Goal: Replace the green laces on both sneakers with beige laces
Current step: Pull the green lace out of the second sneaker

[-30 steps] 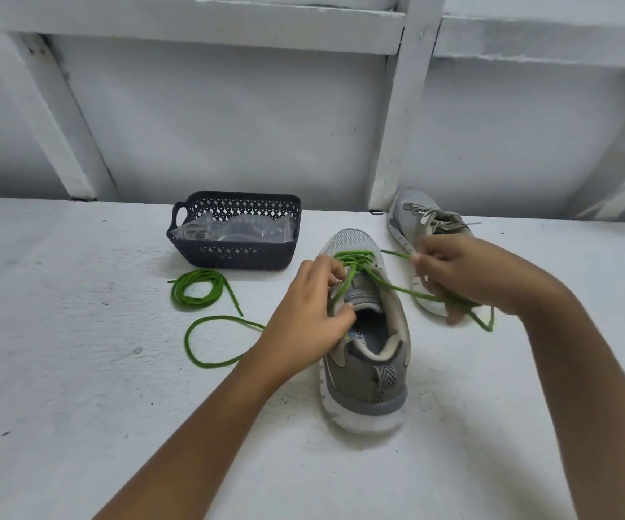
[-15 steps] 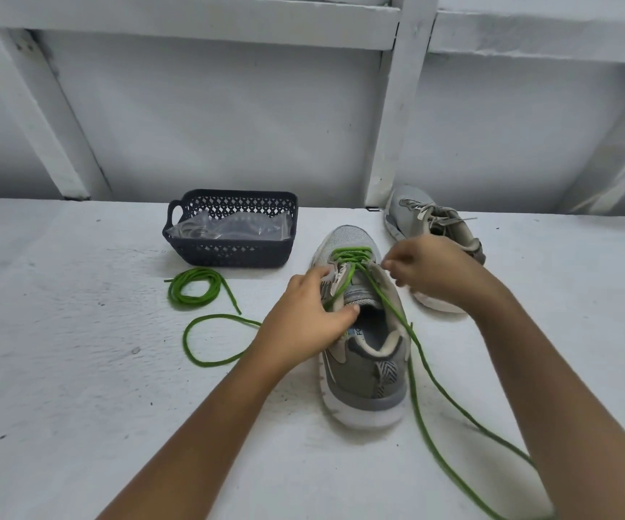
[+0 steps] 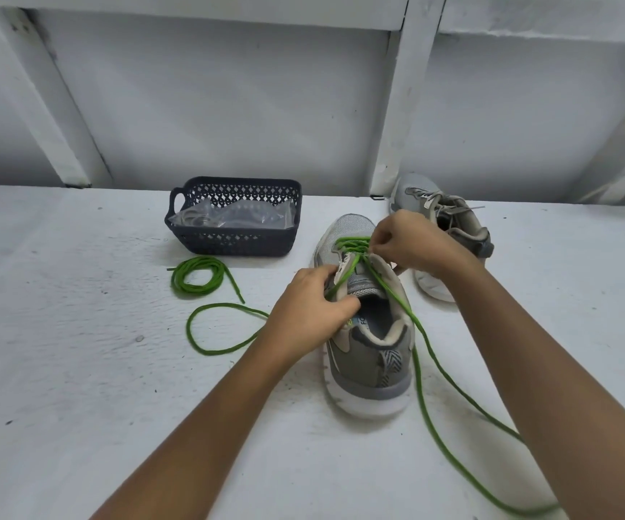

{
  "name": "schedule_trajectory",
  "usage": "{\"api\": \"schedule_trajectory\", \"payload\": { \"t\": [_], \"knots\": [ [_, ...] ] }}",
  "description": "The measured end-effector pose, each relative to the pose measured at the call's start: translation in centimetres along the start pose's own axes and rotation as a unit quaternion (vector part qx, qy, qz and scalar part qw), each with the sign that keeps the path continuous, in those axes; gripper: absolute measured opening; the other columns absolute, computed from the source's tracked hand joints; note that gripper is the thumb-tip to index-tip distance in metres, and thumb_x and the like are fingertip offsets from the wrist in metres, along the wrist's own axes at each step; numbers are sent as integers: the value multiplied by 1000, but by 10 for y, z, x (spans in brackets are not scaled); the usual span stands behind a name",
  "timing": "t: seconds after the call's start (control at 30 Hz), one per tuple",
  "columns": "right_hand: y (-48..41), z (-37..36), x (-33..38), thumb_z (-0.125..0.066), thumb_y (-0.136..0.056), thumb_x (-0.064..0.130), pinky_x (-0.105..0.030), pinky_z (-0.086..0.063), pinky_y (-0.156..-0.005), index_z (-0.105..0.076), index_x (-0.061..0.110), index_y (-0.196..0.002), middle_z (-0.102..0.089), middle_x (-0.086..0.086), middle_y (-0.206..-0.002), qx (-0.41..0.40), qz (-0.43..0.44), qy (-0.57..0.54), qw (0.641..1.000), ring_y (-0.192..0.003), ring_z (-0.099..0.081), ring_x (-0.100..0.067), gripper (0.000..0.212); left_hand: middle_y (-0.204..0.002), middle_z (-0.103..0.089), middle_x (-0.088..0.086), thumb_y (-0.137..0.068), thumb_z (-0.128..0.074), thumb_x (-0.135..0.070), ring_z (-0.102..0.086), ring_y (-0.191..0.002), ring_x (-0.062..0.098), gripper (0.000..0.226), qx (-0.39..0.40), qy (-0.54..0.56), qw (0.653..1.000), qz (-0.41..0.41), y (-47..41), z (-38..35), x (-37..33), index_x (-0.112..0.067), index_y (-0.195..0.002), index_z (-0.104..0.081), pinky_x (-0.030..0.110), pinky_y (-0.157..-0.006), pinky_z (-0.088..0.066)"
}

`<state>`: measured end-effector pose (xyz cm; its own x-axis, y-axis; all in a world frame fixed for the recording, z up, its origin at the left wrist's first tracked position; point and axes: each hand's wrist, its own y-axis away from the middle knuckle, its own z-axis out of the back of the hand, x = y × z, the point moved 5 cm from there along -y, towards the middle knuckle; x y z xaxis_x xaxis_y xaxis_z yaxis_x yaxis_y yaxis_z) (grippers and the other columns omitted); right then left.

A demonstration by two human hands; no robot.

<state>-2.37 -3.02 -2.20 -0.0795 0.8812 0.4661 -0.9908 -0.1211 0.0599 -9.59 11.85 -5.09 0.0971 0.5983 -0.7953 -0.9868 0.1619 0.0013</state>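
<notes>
A grey sneaker [image 3: 369, 354] stands in the middle of the white surface, heel toward me, with a green lace [image 3: 421, 373] threaded only through its front eyelets. My left hand [image 3: 311, 309] grips the sneaker's left eyelet flap beside the tongue. My right hand [image 3: 412, 243] pinches the green lace at the front eyelets; the lace's loose end trails down past my right arm. A second grey sneaker [image 3: 449, 223] with a beige lace lies behind my right hand. Another green lace [image 3: 200, 283] lies loose and coiled to the left.
A dark perforated basket [image 3: 234, 243] holding a clear plastic bag stands at the back left, near the coiled lace. White beams and a wall close off the far edge of the surface.
My right hand came back from the right to the front eyelets and took a new pinch on the lace. The pulled-out length now trails down the sneaker's right side. My left hand stayed put.
</notes>
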Motion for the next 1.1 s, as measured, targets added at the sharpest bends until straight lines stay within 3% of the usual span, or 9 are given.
{"api": "schedule_trajectory", "payload": {
  "t": [0.07, 0.2, 0.37, 0.53, 0.67, 0.77, 0.9, 1.0, 1.1],
  "knots": [
    [-2, 1, 4, -51, -85, 5, -37, -56, -73, -68, -4, -84, -69, -21, -85, 8, 7, 32, 999, -76, -68, -30, 19, -108, -42, -7, -83, -58, -26, -47, -99, 10, 40, -1, 3, 1000, 2, 1, 0, 0, -23, -123, -54, 24, -81, -34],
    [-7, 2, 4, -47, -87, 9, -20, -45, -50, -59, -8, -81, -66, -26, -84, 4, 20, 41, 999, -66, -66, -28, 21, -107, -43, -7, -84, -57, -25, -44, -97, 8, 37, -5, 4, 1000, -3, 2, 0, -2, -23, -121, -55, 24, -81, -33],
    [-8, -2, 4, -41, -96, 15, -44, -50, -73, -50, 4, -98, -64, -21, -95, -75, 27, 21, 997, -79, -58, -33, 15, -109, -44, -7, -85, -56, -24, -47, -103, 11, 38, -12, 12, 1000, 3, 3, -1, -2, -24, -123, -55, 23, -81, -32],
    [-1, 0, -18, -56, -95, 18, -18, -54, -51, -62, 3, -84, -63, -6, -69, 2, -51, -209, 976, -59, -62, -15, 19, -122, -48, -2, -86, -56, -25, -43, -98, 7, 41, -17, 14, 1000, 6, 3, -3, 0, -24, -127, -54, 22, -82, -32],
    [0, -5, -18, -66, -87, 11, -14, -52, -51, -68, 7, -84, -64, -6, -69, -14, -19, -160, 987, -59, -59, -12, 6, -123, -50, 0, -86, -56, -25, -45, -100, 9, 39, -25, 20, 999, 8, 3, -3, 0, -24, -125, -55, 23, -82, -33],
    [-4, -2, -15, -56, -92, 11, -19, -53, -50, -66, 5, -82, -63, -6, -69, -61, -16, -105, 992, -60, -61, -17, 15, -122, -50, -1, -86, -56, -24, -47, -104, 11, 39, -29, 23, 999, 12, 4, -3, 0, -23, -125, -55, 23, -82, -33],
    [-5, 1, -16, -34, -102, 13, -23, -51, -40, -49, 4, -87, -60, -13, -70, -93, -60, -254, 961, -51, -59, -17, 22, -120, -49, -2, -87, -56, -24, -47, -107, 12, 40, -27, 27, 999, 10, 4, -3, 0, -25, -126, -54, 24, -84, -35],
    [-3, 0, -21, -43, -100, 23, -26, -52, -47, -57, 1, -90, -63, -12, -74, -62, -67, -255, 963, -52, -60, -13, 28, -116, -49, -3, -87, -56, -24, -47, -103, 11, 37, -28, 31, 999, 10, 4, -3, 1, -23, -124, -55, 25, -83, -35],
    [2, -2, -21, -58, -93, 24, -25, -55, -55, -66, 2, -90, -64, -8, -73, -17, -39, -167, 985, -60, -60, -12, 24, -110, -45, -7, -87, -56, -25, -45, -98, 9, 36, -31, 31, 999, 12, 3, -3, 2, -24, -123, -56, 25, -82, -35]
  ]
}}
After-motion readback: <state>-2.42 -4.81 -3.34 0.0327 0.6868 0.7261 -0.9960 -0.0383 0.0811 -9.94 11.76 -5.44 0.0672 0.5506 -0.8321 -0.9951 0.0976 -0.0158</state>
